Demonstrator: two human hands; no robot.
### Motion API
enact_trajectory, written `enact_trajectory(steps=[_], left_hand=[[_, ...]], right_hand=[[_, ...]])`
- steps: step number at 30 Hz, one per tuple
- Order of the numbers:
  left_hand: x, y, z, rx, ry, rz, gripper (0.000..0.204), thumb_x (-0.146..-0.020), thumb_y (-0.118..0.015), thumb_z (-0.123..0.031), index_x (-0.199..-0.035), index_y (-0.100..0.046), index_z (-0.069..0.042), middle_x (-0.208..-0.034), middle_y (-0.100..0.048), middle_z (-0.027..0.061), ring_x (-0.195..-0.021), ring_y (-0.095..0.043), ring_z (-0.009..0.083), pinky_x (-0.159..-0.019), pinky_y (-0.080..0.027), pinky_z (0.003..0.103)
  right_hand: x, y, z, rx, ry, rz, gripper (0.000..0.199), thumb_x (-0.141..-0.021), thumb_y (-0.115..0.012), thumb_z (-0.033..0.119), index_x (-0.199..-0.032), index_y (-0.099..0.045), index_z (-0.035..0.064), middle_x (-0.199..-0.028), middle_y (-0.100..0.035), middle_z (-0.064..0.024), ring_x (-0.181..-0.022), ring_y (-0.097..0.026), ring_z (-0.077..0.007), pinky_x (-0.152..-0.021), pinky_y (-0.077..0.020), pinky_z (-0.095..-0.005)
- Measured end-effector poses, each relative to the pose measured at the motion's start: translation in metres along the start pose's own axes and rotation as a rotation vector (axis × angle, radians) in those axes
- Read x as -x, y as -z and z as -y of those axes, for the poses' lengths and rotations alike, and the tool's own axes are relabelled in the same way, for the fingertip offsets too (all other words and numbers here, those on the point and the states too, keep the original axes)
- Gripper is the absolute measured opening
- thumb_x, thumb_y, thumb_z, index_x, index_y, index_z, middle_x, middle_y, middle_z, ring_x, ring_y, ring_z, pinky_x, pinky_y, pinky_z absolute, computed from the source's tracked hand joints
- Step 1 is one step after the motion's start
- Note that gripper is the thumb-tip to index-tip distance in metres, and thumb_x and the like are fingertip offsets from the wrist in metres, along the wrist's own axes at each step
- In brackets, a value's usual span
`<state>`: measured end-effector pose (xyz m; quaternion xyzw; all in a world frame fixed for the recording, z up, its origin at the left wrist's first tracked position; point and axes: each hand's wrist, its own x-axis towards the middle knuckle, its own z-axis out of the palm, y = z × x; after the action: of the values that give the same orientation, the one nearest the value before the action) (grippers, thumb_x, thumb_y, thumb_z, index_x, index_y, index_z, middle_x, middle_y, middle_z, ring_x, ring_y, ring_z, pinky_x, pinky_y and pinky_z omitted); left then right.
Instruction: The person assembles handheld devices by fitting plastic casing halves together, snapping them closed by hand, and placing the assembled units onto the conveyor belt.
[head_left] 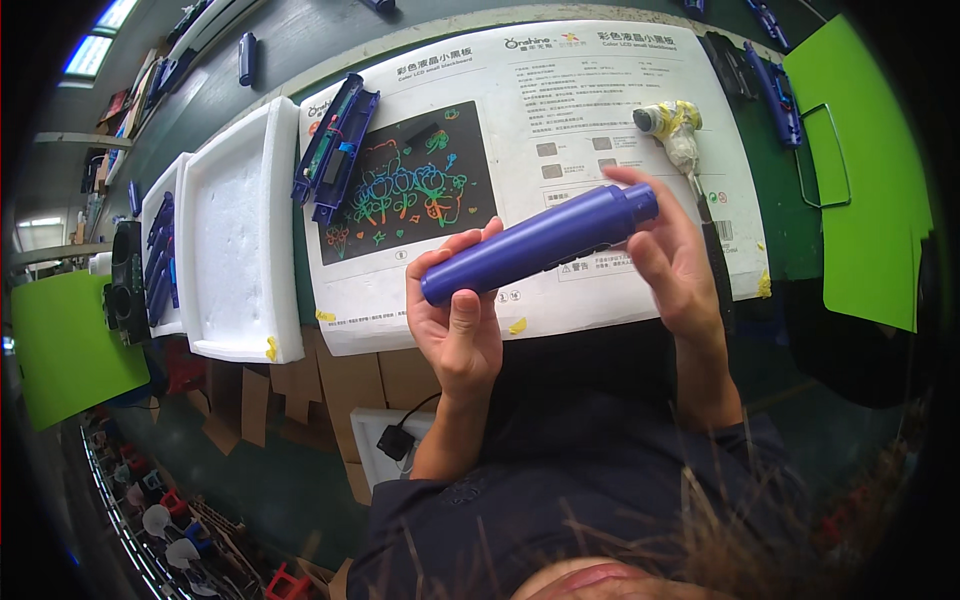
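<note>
A long blue plastic cylindrical casing (540, 240) lies slantwise between my two hands, above the printed sheet. My left hand (458, 338) is closed round its wider left end, thumb on the near side. At the narrower, stepped right end, my right hand (682, 275) has its fingers behind the casing and its thumb close under the lower edge. How firmly the right fingers press is hard to see. Beyond my left hand, opened blue casing halves (335, 150) with a green circuit board inside lie on the printed sheet (560, 110).
A mallet (680, 140) with a tape-wrapped head lies at the right of the sheet. White foam trays (240, 240) stand at the left, one holding several blue parts (160, 260). Bright green chair-like panels (860, 150) rise at the right. More blue casings (247, 60) lie farther back.
</note>
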<state>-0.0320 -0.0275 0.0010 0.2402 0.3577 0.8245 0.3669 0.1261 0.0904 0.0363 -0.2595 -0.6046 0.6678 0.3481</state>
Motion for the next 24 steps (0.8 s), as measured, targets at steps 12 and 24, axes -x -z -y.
enact_trajectory(steps=[12, 24], left_hand=[[0.004, 0.008, -0.005, -0.386, 0.19, 0.331, 0.042, -0.098, -0.052, -0.014, -0.132, -0.04, 0.008, -0.109, -0.061, 0.0251, -0.085, -0.068, 0.025, -0.068, -0.055, 0.029], [0.004, -0.008, 0.004, 0.206, 0.633, 0.244, 0.046, -0.105, -0.023, -0.036, -0.128, -0.038, 0.002, -0.086, -0.054, 0.0162, -0.048, -0.049, 0.0133, -0.041, -0.038, 0.022]], right_hand=[[-0.01, -0.001, -0.014, -0.337, 0.038, 0.005, 0.057, -0.092, -0.061, 0.009, -0.14, -0.031, -0.0019, -0.114, -0.056, -0.0181, -0.088, -0.065, -0.0202, -0.073, -0.0546, -0.0297], [-0.009, -0.035, 0.005, 0.247, -0.112, 0.002, 0.066, -0.084, -0.072, 0.014, -0.136, -0.036, -0.0043, -0.112, -0.055, -0.0151, -0.085, -0.063, -0.017, -0.07, -0.0532, -0.0278]])
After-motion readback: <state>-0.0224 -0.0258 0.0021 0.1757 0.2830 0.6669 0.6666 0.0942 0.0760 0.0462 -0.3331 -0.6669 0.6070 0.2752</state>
